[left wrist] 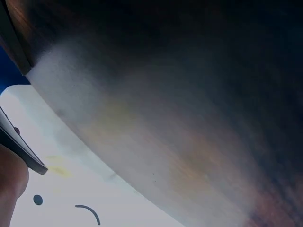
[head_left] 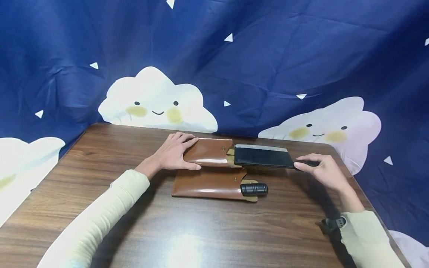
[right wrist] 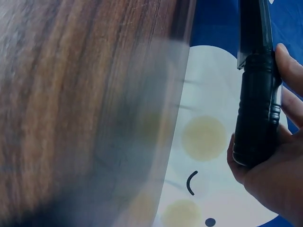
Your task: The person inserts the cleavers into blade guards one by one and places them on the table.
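Near the back of the table, my left hand holds a glossy brown leather sheath, its thumb along the front edge and fingers toward the back edge. My right hand grips a cleaver by its ridged black handle. The wide dark blade has a paler strip along its far edge and points left, its end right at the sheath's mouth and overlapping the tan lining. In front lies a second brown sheath, with another black handle sticking out of its right end.
Everything stands on a wooden table with a bright glare spot near the front. Behind hangs a blue cloth printed with smiling white clouds. The table's right edge runs close by the right forearm, which wears a dark wristband.
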`<state>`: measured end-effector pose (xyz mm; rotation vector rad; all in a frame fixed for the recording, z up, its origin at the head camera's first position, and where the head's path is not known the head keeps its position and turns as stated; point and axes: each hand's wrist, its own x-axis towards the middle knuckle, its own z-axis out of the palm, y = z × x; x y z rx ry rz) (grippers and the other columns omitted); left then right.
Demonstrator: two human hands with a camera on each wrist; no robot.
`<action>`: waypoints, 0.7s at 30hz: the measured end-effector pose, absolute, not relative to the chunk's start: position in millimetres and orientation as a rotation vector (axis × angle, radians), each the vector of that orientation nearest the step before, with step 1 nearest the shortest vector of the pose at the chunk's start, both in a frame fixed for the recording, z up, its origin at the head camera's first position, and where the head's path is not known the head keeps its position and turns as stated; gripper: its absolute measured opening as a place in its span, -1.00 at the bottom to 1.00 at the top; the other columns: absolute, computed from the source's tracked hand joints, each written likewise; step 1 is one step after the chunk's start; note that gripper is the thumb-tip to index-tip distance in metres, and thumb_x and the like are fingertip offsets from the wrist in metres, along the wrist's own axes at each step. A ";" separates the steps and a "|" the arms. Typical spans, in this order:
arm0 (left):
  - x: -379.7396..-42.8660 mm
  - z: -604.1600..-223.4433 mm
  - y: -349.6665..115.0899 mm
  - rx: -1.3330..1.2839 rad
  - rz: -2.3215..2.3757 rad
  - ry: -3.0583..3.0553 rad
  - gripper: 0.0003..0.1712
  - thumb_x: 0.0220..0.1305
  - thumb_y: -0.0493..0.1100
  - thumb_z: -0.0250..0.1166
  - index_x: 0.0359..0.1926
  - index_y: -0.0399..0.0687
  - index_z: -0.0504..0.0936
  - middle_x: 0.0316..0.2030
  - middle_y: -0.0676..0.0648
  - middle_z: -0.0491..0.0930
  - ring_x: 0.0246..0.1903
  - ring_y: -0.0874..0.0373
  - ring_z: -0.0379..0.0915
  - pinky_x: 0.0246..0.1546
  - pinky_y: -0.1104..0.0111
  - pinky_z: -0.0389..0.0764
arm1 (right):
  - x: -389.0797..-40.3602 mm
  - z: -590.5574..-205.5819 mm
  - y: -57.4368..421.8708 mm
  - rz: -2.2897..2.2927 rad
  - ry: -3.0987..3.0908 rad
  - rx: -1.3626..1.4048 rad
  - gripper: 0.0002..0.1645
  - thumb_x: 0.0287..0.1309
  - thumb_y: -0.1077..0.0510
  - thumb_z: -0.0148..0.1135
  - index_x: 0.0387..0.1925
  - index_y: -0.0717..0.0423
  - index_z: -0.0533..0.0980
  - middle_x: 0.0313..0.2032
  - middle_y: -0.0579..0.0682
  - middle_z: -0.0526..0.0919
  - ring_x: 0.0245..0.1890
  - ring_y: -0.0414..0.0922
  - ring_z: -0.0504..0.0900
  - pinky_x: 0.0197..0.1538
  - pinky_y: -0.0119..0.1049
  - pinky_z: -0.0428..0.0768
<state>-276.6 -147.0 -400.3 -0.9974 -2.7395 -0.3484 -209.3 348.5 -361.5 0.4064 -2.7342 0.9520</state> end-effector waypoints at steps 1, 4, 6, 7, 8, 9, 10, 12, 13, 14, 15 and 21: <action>-276.9 -400.8 -146.4 -0.997 -0.351 -2.736 0.30 -0.09 0.69 0.21 0.47 -0.11 0.38 0.35 -0.11 0.36 0.29 -0.08 0.21 0.26 0.02 0.15 | -209.5 -362.1 348.2 0.950 -2.733 0.411 -0.68 0.17 0.04 0.49 -0.13 0.18 0.75 -0.17 0.14 0.77 -0.16 -0.56 0.51 -0.07 -0.61 0.38; -277.1 -401.5 -145.2 -0.998 -0.355 -2.728 0.30 -0.09 0.69 0.22 0.47 -0.11 0.39 0.34 -0.11 0.37 0.28 -0.09 0.22 0.25 0.02 0.16 | -209.8 -363.4 346.6 0.948 -2.728 0.426 -0.68 0.16 0.05 0.50 -0.14 0.19 0.75 -0.19 0.13 0.77 -0.16 -0.55 0.52 -0.08 -0.61 0.39; -276.9 -401.4 -144.4 -1.000 -0.359 -2.721 0.29 -0.09 0.68 0.23 0.46 -0.12 0.39 0.34 -0.11 0.37 0.27 -0.09 0.23 0.24 0.03 0.16 | -210.1 -363.6 345.0 0.948 -2.716 0.442 -0.69 0.16 0.07 0.50 -0.15 0.20 0.75 -0.20 0.13 0.77 -0.17 -0.54 0.53 -0.07 -0.61 0.39; -276.6 -401.3 -144.0 -1.001 -0.360 -2.719 0.29 -0.09 0.68 0.23 0.46 -0.12 0.39 0.33 -0.11 0.37 0.27 -0.09 0.23 0.24 0.03 0.17 | -210.3 -363.5 344.2 0.946 -2.710 0.450 -0.69 0.16 0.07 0.50 -0.15 0.20 0.75 -0.20 0.13 0.77 -0.17 -0.54 0.53 -0.07 -0.61 0.39; -276.4 -401.2 -143.7 -1.003 -0.360 -2.719 0.29 -0.09 0.68 0.23 0.46 -0.12 0.39 0.33 -0.11 0.37 0.26 -0.09 0.23 0.23 0.03 0.17 | -210.3 -363.4 343.3 0.944 -2.706 0.458 -0.69 0.16 0.07 0.50 -0.15 0.20 0.75 -0.21 0.13 0.77 -0.17 -0.53 0.54 -0.07 -0.60 0.39; -276.5 -401.2 -143.4 -1.006 -0.360 -2.718 0.29 -0.09 0.68 0.23 0.47 -0.12 0.39 0.33 -0.11 0.37 0.26 -0.09 0.23 0.23 0.03 0.17 | -210.3 -363.2 342.2 0.940 -2.702 0.466 -0.69 0.15 0.08 0.50 -0.15 0.21 0.75 -0.21 0.12 0.77 -0.18 -0.53 0.54 -0.07 -0.60 0.39; -276.2 -401.3 -143.1 -1.008 -0.359 -2.720 0.29 -0.09 0.68 0.23 0.47 -0.11 0.39 0.34 -0.11 0.37 0.26 -0.09 0.23 0.23 0.03 0.17 | -210.4 -363.3 341.1 0.939 -2.700 0.470 -0.69 0.15 0.08 0.50 -0.16 0.21 0.75 -0.21 0.12 0.77 -0.17 -0.53 0.53 -0.07 -0.59 0.39; -275.9 -401.5 -142.5 -1.010 -0.359 -2.722 0.29 -0.09 0.68 0.23 0.47 -0.10 0.38 0.34 -0.11 0.37 0.26 -0.09 0.23 0.23 0.03 0.17 | -210.3 -363.5 339.2 0.929 -2.699 0.476 -0.69 0.15 0.08 0.50 -0.16 0.22 0.75 -0.21 0.12 0.77 -0.17 -0.53 0.52 -0.06 -0.58 0.38; -275.8 -401.7 -142.1 -1.012 -0.359 -2.722 0.29 -0.09 0.67 0.23 0.47 -0.10 0.38 0.34 -0.11 0.37 0.26 -0.09 0.23 0.23 0.03 0.17 | -210.2 -363.7 338.1 0.927 -2.701 0.473 -0.69 0.15 0.07 0.50 -0.16 0.22 0.75 -0.21 0.11 0.77 -0.17 -0.52 0.52 -0.05 -0.57 0.39; -275.8 -401.8 -141.9 -1.014 -0.359 -2.722 0.28 -0.08 0.67 0.23 0.47 -0.09 0.38 0.34 -0.11 0.37 0.26 -0.09 0.23 0.23 0.03 0.17 | -210.0 -364.0 336.9 0.923 -2.702 0.473 -0.69 0.15 0.07 0.50 -0.16 0.22 0.75 -0.21 0.10 0.77 -0.16 -0.50 0.53 -0.05 -0.56 0.39; -275.6 -401.9 -141.7 -1.015 -0.358 -2.721 0.28 -0.08 0.67 0.23 0.48 -0.09 0.38 0.34 -0.11 0.37 0.26 -0.09 0.23 0.23 0.03 0.17 | -209.7 -364.2 335.7 0.920 -2.704 0.471 -0.69 0.15 0.07 0.50 -0.16 0.21 0.75 -0.21 0.10 0.77 -0.16 -0.48 0.54 -0.04 -0.55 0.39; -273.9 -400.3 -141.6 -1.023 -0.351 -2.721 0.27 -0.07 0.66 0.24 0.47 -0.09 0.38 0.33 -0.12 0.37 0.25 -0.09 0.23 0.22 0.03 0.18 | -209.3 -365.5 328.4 0.935 -2.705 0.472 -0.68 0.15 0.07 0.51 -0.15 0.21 0.75 -0.19 0.10 0.77 -0.12 -0.30 0.59 -0.03 -0.53 0.40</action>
